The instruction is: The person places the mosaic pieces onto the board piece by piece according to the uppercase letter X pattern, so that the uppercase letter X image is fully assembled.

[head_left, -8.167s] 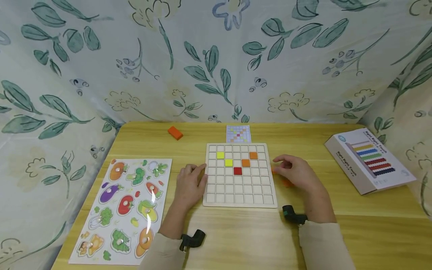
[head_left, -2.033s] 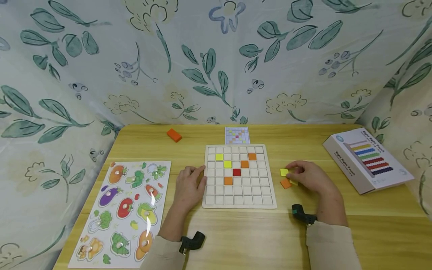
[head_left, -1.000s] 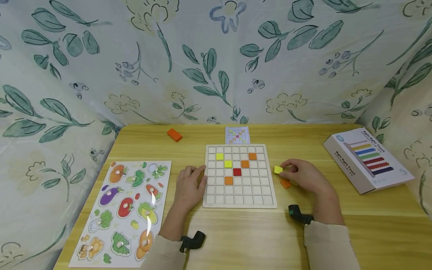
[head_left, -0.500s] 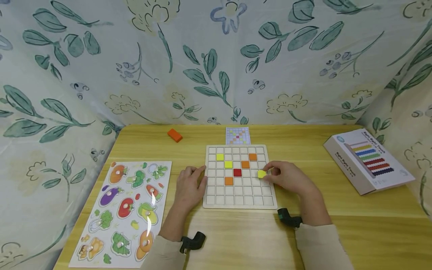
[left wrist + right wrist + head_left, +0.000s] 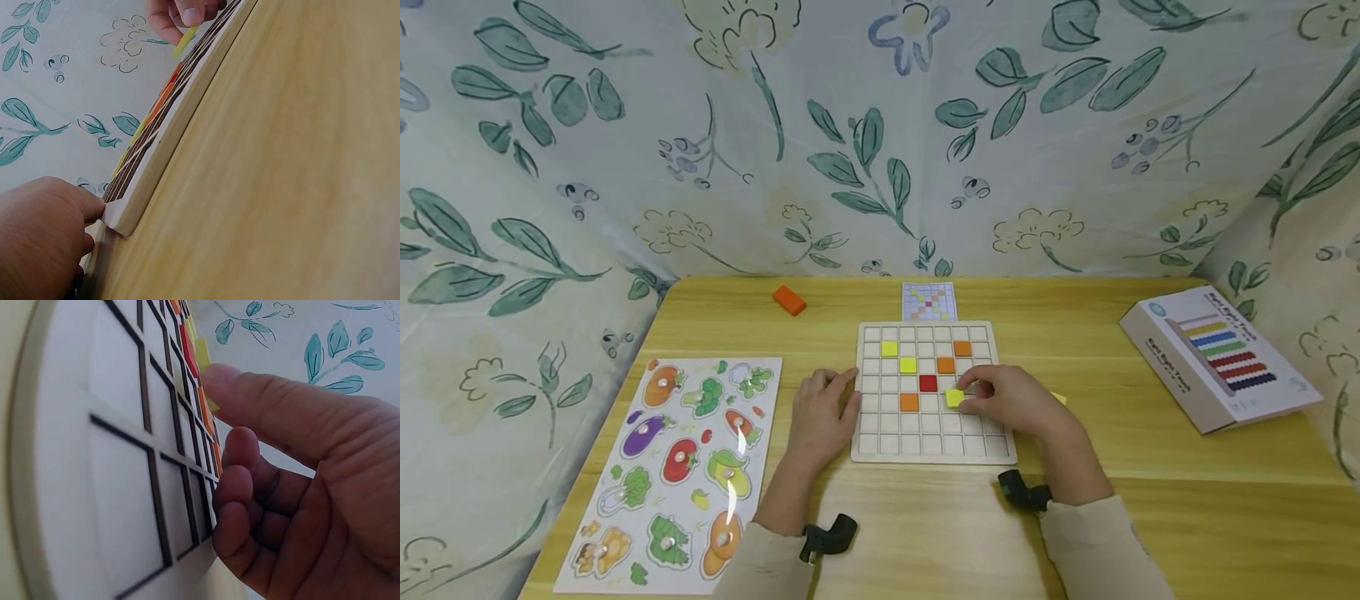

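Note:
Between thumb and fingers, my right hand (image 5: 1011, 400) pinches a yellow square tile (image 5: 954, 398). The tile is over the wooden grid board (image 5: 891, 444), down and right of the red tile (image 5: 928, 383); the left wrist view shows it tilted above the surface. Two yellow tiles (image 5: 907, 365) and three orange tiles (image 5: 909, 402) lie in other cells. My left hand (image 5: 823, 417) rests at the board's left edge, index finger and thumb touching its side (image 5: 115, 215). Another yellow tile (image 5: 1059, 398) peeks out from behind the right hand.
A small card with a coloured grid pattern (image 5: 928, 300) lies beyond the board. An orange block (image 5: 789, 300) is at the back left. The vegetable puzzle board (image 5: 685, 500) lies on the left, a white box (image 5: 1221, 358) at the right. Floral cloth (image 5: 880, 167) hangs behind the table.
An orange tile was added down-left of the red one. My right hand then took up a yellow tile at the right and carried it left over the board. My left hand stayed put.

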Tool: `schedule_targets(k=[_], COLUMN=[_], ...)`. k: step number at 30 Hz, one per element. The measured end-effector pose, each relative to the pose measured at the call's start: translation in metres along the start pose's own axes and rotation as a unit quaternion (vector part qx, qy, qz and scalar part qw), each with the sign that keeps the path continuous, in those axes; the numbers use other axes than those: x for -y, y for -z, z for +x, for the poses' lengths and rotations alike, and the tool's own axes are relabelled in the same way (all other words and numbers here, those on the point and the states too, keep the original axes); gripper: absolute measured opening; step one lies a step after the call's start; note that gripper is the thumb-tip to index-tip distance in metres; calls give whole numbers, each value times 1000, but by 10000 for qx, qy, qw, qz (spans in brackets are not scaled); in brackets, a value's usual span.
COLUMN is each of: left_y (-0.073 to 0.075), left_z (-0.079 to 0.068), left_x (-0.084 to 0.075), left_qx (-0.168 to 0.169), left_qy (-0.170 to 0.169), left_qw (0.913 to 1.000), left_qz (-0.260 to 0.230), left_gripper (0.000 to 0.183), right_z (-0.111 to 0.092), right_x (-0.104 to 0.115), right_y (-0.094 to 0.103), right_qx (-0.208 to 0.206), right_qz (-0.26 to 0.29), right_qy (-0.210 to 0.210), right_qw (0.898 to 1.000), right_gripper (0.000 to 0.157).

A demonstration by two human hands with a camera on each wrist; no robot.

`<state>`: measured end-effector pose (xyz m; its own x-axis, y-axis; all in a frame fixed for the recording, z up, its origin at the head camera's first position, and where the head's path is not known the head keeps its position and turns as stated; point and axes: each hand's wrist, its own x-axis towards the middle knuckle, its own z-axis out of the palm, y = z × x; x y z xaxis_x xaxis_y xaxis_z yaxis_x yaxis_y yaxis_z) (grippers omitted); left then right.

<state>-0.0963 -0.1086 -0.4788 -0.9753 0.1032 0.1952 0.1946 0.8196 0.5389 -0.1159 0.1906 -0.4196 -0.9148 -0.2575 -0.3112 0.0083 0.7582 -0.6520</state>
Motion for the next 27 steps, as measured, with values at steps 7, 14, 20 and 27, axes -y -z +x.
schedule_targets(k=[7,14,20,27], left_y=[0,1,2,2], left_z=[1,0,0,0], left_x=[-1,-1,-1,-2], left_qx=[46,43,28,37], left_qy=[31,33,17,28], left_qw=[10000,10000,10000,10000], left_qz=[13,5,-22,-3], left_gripper=[40,40,39,39], right_z=[2,4,5,6], right_x=[1,4,5,5], right_y=[-6,-9,-11,-13], right_qx=[13,21,11,-47], right_qz=[-133,-180,-278,-311], right_qy=[13,-58,-105,-69], right_qw=[9999,9998,9996,9995], right_gripper=[19,17,19,19])
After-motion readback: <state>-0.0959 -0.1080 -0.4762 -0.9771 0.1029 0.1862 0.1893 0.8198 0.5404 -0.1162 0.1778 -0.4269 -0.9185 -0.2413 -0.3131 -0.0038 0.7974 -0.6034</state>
